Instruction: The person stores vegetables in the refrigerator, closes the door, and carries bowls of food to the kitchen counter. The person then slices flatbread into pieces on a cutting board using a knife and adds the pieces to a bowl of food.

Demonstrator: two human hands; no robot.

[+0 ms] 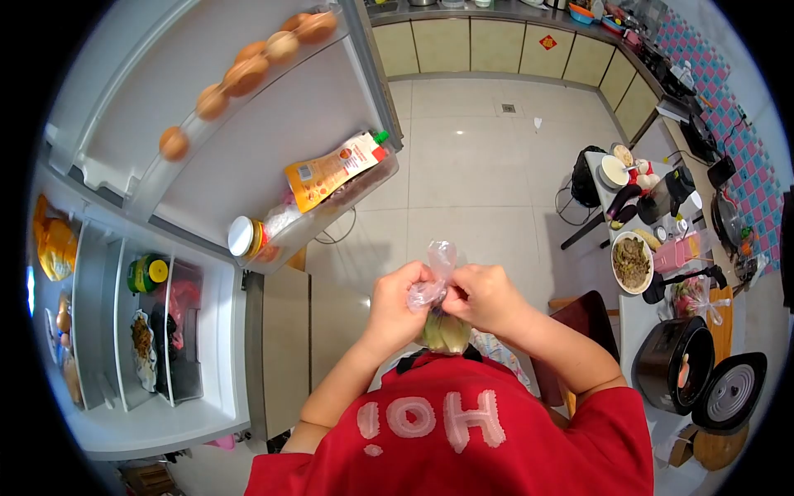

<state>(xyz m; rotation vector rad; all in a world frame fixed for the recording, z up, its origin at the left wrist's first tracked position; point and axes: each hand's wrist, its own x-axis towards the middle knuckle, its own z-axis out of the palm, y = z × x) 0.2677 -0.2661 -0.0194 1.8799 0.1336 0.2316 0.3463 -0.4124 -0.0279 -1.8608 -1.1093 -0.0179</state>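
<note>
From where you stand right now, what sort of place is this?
It looks like a kitchen, probably in a home: there is an open refrigerator with eggs in its door, a dark cooker on the right, and pale cabinets along the far side.

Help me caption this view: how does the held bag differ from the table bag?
The held bag is between the left hand and right hand; the table bag is on the table. The held bag shows pale green contents; the table bag shows red as well as green. The held bag's neck points up the picture; the table bag's points right. Both are see-through plastic.
</note>
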